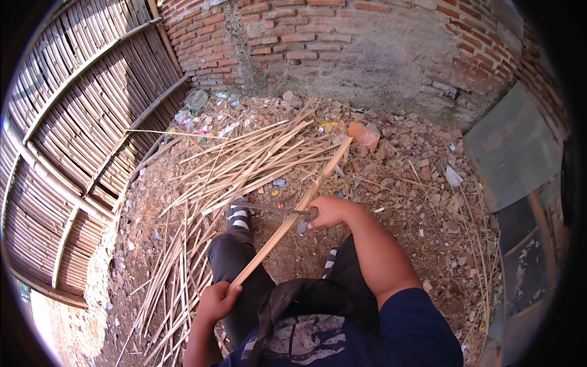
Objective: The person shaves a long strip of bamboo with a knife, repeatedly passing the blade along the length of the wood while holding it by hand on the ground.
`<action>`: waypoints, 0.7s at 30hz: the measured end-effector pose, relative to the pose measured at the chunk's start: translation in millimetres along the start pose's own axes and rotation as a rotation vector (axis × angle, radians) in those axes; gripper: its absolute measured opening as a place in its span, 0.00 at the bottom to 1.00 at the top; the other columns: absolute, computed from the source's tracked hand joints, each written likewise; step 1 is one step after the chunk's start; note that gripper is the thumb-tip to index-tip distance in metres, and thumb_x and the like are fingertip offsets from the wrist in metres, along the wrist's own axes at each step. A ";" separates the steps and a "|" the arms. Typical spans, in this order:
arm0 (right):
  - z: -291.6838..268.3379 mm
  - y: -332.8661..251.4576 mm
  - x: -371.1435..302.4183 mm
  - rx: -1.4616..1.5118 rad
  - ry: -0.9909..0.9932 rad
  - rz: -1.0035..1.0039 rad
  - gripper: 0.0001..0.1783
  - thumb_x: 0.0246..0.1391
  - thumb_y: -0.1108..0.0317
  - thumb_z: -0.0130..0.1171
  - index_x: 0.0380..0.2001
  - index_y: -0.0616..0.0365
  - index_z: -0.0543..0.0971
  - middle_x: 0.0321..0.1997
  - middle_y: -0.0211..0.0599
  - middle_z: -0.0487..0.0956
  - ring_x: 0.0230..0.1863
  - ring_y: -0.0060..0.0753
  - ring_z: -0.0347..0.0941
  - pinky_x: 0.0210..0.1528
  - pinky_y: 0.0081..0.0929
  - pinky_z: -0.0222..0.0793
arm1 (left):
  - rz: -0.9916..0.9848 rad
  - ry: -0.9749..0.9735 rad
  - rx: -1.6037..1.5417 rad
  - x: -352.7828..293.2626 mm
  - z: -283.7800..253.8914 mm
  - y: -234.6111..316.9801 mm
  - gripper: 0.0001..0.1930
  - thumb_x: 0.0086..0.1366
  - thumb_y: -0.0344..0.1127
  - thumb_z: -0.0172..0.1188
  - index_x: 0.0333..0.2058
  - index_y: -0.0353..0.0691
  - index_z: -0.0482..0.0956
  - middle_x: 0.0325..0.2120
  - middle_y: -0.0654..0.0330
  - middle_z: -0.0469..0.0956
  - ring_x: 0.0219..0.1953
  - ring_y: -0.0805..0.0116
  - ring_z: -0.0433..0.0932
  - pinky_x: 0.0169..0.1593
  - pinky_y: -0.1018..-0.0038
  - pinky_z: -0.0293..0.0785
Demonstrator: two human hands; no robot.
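Observation:
My left hand [219,301] is closed round the near end of a pale split-bamboo strip [272,242], beside my left thigh. The strip slants away to the upper right, its far end against an orange brick [365,136] on the ground. My right hand [330,211] grips the handle of a long-bladed knife [269,208] beside the middle of the strip. Its dark, narrow blade points left and crosses the strip; whether the edge bites into the wood I cannot tell. A small grey piece [301,227] shows just below the handle, its kind unclear.
Many thin bamboo strips [244,156] lie heaped ahead and to the left, around my left foot [239,214]. Broken rubble [422,183] and litter cover the ground. A brick wall [342,49] stands ahead, a bamboo screen [79,104] left, a grey sheet [513,147] right.

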State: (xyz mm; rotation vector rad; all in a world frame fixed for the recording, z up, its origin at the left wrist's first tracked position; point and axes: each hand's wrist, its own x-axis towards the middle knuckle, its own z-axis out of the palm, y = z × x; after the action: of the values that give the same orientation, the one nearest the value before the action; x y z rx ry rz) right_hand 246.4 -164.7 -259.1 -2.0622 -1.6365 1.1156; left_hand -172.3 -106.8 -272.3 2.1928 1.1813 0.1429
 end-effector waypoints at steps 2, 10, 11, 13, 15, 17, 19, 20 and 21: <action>0.4 9.0 2.8 -0.027 0.060 0.044 0.28 0.45 0.52 0.72 0.47 0.55 0.83 0.39 0.47 0.83 0.43 0.47 0.80 0.48 0.39 0.75 | -0.002 0.005 -0.016 0.4 1.7 -0.9 0.26 0.65 0.54 0.63 0.22 0.34 0.74 0.15 0.48 0.73 0.20 0.51 0.74 0.27 0.59 0.68; 0.4 5.4 -3.2 -0.186 0.156 -0.042 0.28 0.45 0.51 0.72 0.46 0.58 0.83 0.39 0.49 0.83 0.42 0.48 0.80 0.45 0.40 0.74 | 0.001 0.002 -0.033 2.1 3.7 -8.3 0.26 0.66 0.54 0.63 0.21 0.34 0.74 0.14 0.49 0.72 0.19 0.53 0.73 0.26 0.60 0.67; 0.4 4.3 -4.1 -0.221 0.161 -0.065 0.28 0.44 0.51 0.72 0.46 0.58 0.83 0.39 0.49 0.83 0.42 0.48 0.80 0.45 0.40 0.73 | 0.004 -0.001 -0.034 2.8 3.6 -8.5 0.27 0.66 0.54 0.63 0.21 0.34 0.74 0.14 0.49 0.72 0.18 0.53 0.73 0.26 0.60 0.67; -2.0 1.9 -3.9 -0.158 0.121 -0.053 0.27 0.44 0.51 0.72 0.44 0.58 0.83 0.38 0.49 0.83 0.41 0.48 0.80 0.44 0.40 0.74 | 0.013 0.008 -0.028 1.4 3.1 -9.1 0.27 0.66 0.54 0.63 0.21 0.34 0.73 0.14 0.49 0.71 0.18 0.54 0.72 0.26 0.60 0.67; -3.8 7.1 -1.9 -0.072 0.101 -0.030 0.26 0.44 0.51 0.72 0.42 0.59 0.83 0.36 0.48 0.83 0.40 0.47 0.80 0.43 0.40 0.74 | 0.013 0.010 -0.032 0.9 3.1 -7.5 0.27 0.66 0.54 0.63 0.21 0.34 0.73 0.14 0.50 0.71 0.18 0.55 0.71 0.26 0.61 0.67; -2.4 21.2 5.0 0.038 0.101 0.002 0.25 0.44 0.50 0.72 0.39 0.59 0.83 0.34 0.47 0.83 0.38 0.47 0.80 0.42 0.40 0.74 | 0.004 0.006 -0.046 0.9 3.0 -4.9 0.27 0.66 0.54 0.62 0.21 0.34 0.73 0.14 0.50 0.71 0.17 0.56 0.70 0.26 0.61 0.66; -2.3 24.5 6.4 -0.003 0.154 -0.004 0.25 0.44 0.50 0.72 0.38 0.59 0.83 0.34 0.46 0.83 0.38 0.47 0.80 0.41 0.41 0.74 | 0.003 0.009 -0.053 1.4 3.9 -5.5 0.27 0.66 0.54 0.63 0.21 0.34 0.73 0.13 0.50 0.71 0.17 0.56 0.70 0.26 0.61 0.66; -2.5 25.5 6.3 -0.023 0.181 -0.007 0.24 0.44 0.50 0.71 0.37 0.59 0.83 0.33 0.46 0.83 0.37 0.47 0.80 0.41 0.41 0.74 | 0.003 0.011 -0.056 1.8 4.3 -5.9 0.27 0.66 0.54 0.63 0.21 0.34 0.73 0.13 0.50 0.71 0.17 0.57 0.70 0.26 0.61 0.66; -3.0 22.0 4.5 -0.063 0.177 -0.005 0.24 0.44 0.50 0.71 0.38 0.59 0.83 0.33 0.46 0.83 0.37 0.47 0.80 0.41 0.41 0.74 | -0.002 0.003 -0.054 1.6 3.5 -6.1 0.26 0.66 0.53 0.63 0.21 0.33 0.73 0.14 0.53 0.70 0.18 0.62 0.69 0.25 0.63 0.65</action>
State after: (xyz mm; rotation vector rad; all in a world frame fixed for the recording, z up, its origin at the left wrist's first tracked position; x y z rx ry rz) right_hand 264.2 -166.8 -272.9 -2.1274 -1.6079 0.8628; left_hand -174.4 -104.8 -278.9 2.1456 1.1681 0.1755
